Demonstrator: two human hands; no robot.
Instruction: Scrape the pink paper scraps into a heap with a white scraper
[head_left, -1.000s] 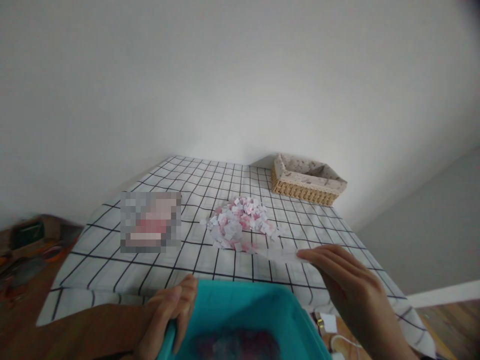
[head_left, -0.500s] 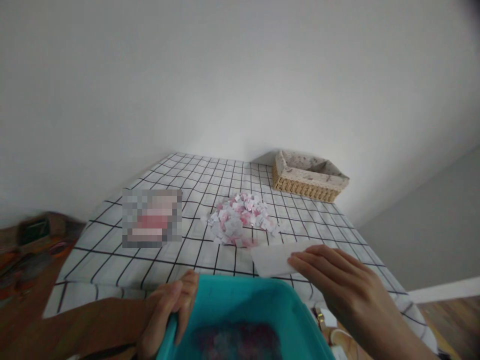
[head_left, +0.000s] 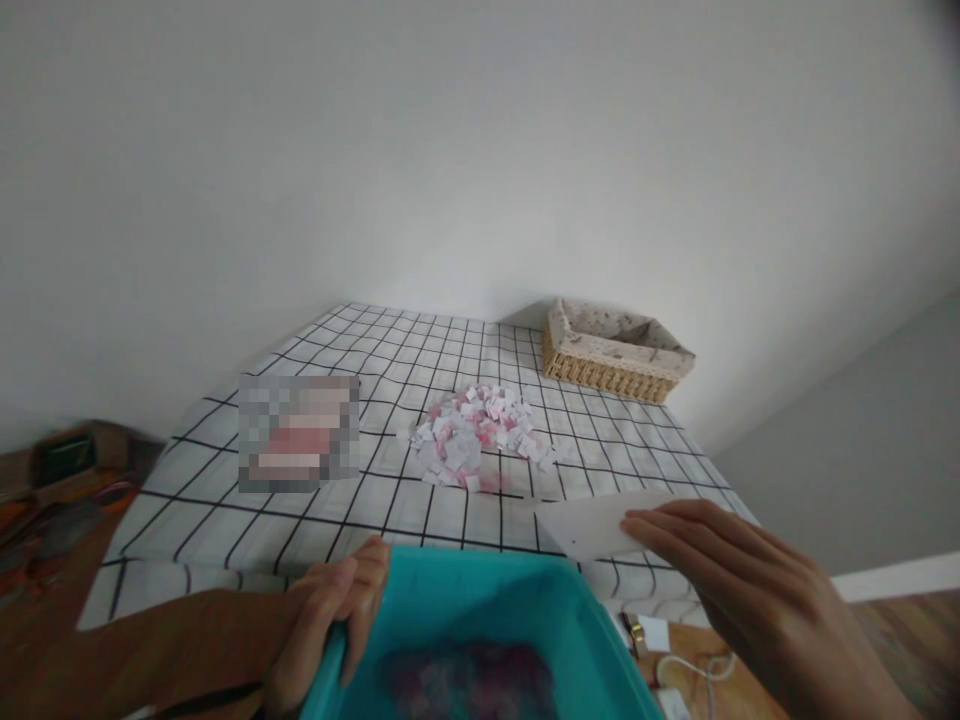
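Observation:
My left hand (head_left: 330, 615) is closed over the left rim of a teal plastic bin (head_left: 480, 580), fingers inside and thumb on top. Dark pinkish contents lie blurred at the bottom of the bin. In my right hand (head_left: 742, 570) is a flat white piece of card or paper (head_left: 592, 525), pinched by its right end and held tilted just above the table's front edge. Beyond the bin, a loose heap of small white and pink paper scraps (head_left: 480, 435) is spread on the checked tablecloth (head_left: 360, 510).
A wicker basket (head_left: 615, 355) with a patterned lining stands at the back right of the table. A pixelated, pinkish flat item (head_left: 300, 435) lies at the left. On the floor are a cable (head_left: 697, 670) at the right and a cardboard box (head_left: 79, 460) at the far left.
My right hand has moved to the right and slightly down, bringing the white card away from the heap. The left hand keeps its grip on the bin's rim.

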